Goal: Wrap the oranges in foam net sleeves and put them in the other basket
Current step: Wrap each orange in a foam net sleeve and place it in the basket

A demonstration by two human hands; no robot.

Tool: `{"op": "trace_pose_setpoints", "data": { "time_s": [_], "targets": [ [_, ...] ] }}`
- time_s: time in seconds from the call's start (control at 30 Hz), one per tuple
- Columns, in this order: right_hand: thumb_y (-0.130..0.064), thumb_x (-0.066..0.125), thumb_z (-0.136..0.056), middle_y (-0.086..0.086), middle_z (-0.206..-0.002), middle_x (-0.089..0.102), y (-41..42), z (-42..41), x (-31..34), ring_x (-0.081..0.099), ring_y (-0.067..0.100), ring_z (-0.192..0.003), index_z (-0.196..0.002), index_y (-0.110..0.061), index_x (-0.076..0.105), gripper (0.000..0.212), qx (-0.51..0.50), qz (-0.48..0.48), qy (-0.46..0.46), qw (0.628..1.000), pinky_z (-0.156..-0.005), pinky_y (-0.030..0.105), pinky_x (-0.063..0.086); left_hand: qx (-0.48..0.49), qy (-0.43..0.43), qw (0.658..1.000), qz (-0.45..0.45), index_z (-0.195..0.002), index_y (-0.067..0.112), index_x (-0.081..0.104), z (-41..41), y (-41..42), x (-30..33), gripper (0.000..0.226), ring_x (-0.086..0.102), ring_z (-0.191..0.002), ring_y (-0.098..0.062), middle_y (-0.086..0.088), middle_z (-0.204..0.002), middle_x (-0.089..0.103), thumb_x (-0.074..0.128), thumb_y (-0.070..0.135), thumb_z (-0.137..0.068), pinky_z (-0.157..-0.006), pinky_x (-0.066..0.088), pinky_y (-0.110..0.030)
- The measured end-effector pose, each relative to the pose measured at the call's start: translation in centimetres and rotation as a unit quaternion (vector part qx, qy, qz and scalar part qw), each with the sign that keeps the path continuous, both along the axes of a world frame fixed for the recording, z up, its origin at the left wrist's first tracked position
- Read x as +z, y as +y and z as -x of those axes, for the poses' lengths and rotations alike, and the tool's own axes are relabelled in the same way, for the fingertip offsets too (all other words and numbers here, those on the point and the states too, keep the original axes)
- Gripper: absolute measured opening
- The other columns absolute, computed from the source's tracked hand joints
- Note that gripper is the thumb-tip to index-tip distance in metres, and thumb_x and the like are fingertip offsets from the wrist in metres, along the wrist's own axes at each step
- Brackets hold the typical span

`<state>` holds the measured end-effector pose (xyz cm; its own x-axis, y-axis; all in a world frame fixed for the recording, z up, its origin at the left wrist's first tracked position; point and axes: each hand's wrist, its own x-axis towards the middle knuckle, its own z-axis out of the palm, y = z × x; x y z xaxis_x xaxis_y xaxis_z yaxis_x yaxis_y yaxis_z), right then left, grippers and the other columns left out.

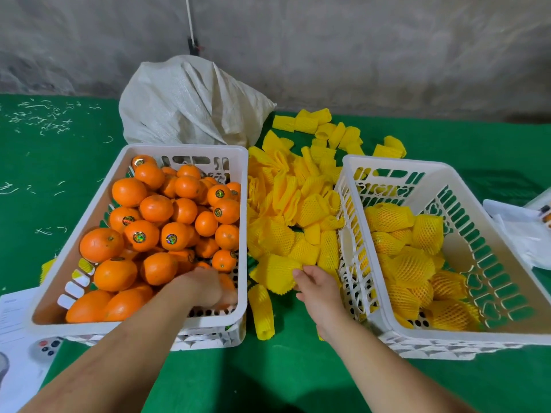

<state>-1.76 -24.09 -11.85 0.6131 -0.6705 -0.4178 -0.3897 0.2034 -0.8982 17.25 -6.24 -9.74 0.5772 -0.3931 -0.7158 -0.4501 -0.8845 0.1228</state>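
A white basket [92, 204] on the left is heaped with bare oranges [155, 208]. My left hand [202, 286] reaches into its near right corner and curls round an orange [227, 289], mostly hidden under my fingers. A pile of yellow foam net sleeves [295, 210] lies between the baskets. My right hand [317, 286] pinches the near edge of one sleeve [275, 272] at the pile's front. The white basket [465, 216] on the right holds several wrapped oranges [408, 268].
A white woven sack [190, 102] stands behind the left basket. Papers [18, 317] lie at the near left, and white plastic items [521, 231] at the far right. A green cloth [292, 377] covers the table. A grey wall rises behind.
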Motion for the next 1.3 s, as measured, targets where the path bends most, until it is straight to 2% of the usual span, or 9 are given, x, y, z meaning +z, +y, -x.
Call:
{"op": "trace_pose_setpoints", "data": {
  "time_s": [0.13,0.23,0.3,0.47,0.7,0.83,0.93,1.17,1.3],
  "targets": [
    [-0.019,0.056,-0.104,0.01,-0.122,0.066,-0.6,0.1,1.4,0.066,0.028,-0.104,-0.131,-0.012,0.061,0.029,-0.078,-0.063,-0.033,0.994,-0.083,0.038,0.062,0.201,0.003,0.947,0.252,-0.123,0.023,0.057,-0.7,0.7,3.2,0.078,0.058,-0.116,-0.029,-0.004,-0.13,0.052,0.072,0.071,-0.064,-0.095,0.054,-0.047],
    [-0.018,0.061,-0.102,0.003,-0.115,0.071,-0.1,-0.6,3.2,0.067,0.023,-0.1,-0.12,-0.017,0.064,0.018,-0.081,-0.019,-0.084,0.993,-0.077,0.029,0.06,0.281,-0.075,0.818,0.496,-0.122,0.038,0.046,3.3,-0.6,5.7,0.066,0.051,-0.117,-0.017,0.006,-0.124,0.04,0.075,0.064,-0.069,-0.094,0.046,-0.031],
    [-0.022,0.068,-0.099,-0.001,-0.117,0.071,0.4,-1.2,4.5,0.068,0.019,-0.103,-0.112,-0.024,0.064,0.014,-0.08,0.015,-0.114,0.99,-0.08,0.028,0.058,0.262,-0.075,0.776,0.569,-0.12,0.043,0.046,6.7,-1.8,6.6,0.066,0.052,-0.11,-0.005,0.009,-0.122,0.041,0.073,0.069,-0.066,-0.087,0.045,-0.021],
    [-0.026,0.075,-0.094,0.0,-0.098,0.078,1.3,-2.1,7.3,0.072,0.02,-0.096,-0.096,-0.022,0.075,0.004,-0.07,-0.013,-0.181,0.981,-0.09,0.044,0.06,0.255,0.14,0.721,0.629,-0.12,0.034,0.062,10.1,-3.3,6.1,0.064,0.07,-0.1,-0.008,0.004,-0.115,0.07,0.08,0.063,-0.066,-0.082,0.059,-0.026],
    [-0.014,0.07,-0.097,-0.004,-0.1,0.074,1.9,-1.6,7.9,0.069,0.011,-0.096,-0.103,-0.026,0.069,0.014,-0.039,0.06,-0.174,0.982,-0.08,0.026,0.056,0.311,0.338,0.628,0.628,-0.128,0.021,0.059,9.0,-3.3,6.2,0.077,0.075,-0.097,-0.025,-0.001,-0.115,0.075,0.087,0.056,-0.065,-0.073,0.061,-0.035],
    [0.003,0.067,-0.092,-0.003,-0.109,0.058,1.7,-1.5,8.5,0.06,0.013,-0.098,-0.113,-0.032,0.061,0.042,0.065,0.196,-0.096,0.974,-0.086,0.029,0.052,0.303,0.387,0.614,0.618,-0.131,0.018,0.056,8.9,-2.9,6.2,0.106,0.074,-0.082,-0.03,-0.006,-0.104,0.077,0.096,0.066,-0.045,-0.066,0.059,-0.033],
    [0.009,0.065,-0.089,-0.007,-0.108,0.06,1.6,-1.4,8.7,0.061,0.009,-0.097,-0.103,-0.036,0.063,0.047,0.073,0.255,-0.118,0.957,-0.084,0.026,0.052,0.254,0.374,0.646,0.615,-0.132,0.013,0.062,8.9,-2.8,6.1,0.101,0.073,-0.087,-0.03,-0.009,-0.111,0.075,0.093,0.067,-0.052,-0.067,0.059,-0.033],
    [-0.016,0.069,-0.097,-0.005,-0.094,0.073,0.3,-0.3,9.0,0.069,0.014,-0.09,-0.1,-0.037,0.072,0.022,0.021,0.175,-0.161,0.971,-0.078,0.028,0.055,0.306,0.257,0.633,0.663,-0.131,0.04,0.056,9.0,-3.5,5.3,0.077,0.068,-0.115,-0.033,-0.014,-0.134,0.06,0.09,0.061,-0.065,-0.094,0.06,-0.05],
    [-0.027,0.06,-0.1,-0.008,-0.093,0.066,1.7,0.6,9.5,0.06,0.006,-0.083,-0.104,-0.038,0.062,0.012,0.049,0.238,-0.169,0.955,-0.071,0.021,0.045,0.232,0.177,0.688,0.665,-0.138,0.054,0.045,9.2,-3.7,5.2,0.073,0.066,-0.119,-0.017,0.005,-0.139,0.054,0.082,0.052,-0.076,-0.1,0.058,-0.039]
  ]
}}
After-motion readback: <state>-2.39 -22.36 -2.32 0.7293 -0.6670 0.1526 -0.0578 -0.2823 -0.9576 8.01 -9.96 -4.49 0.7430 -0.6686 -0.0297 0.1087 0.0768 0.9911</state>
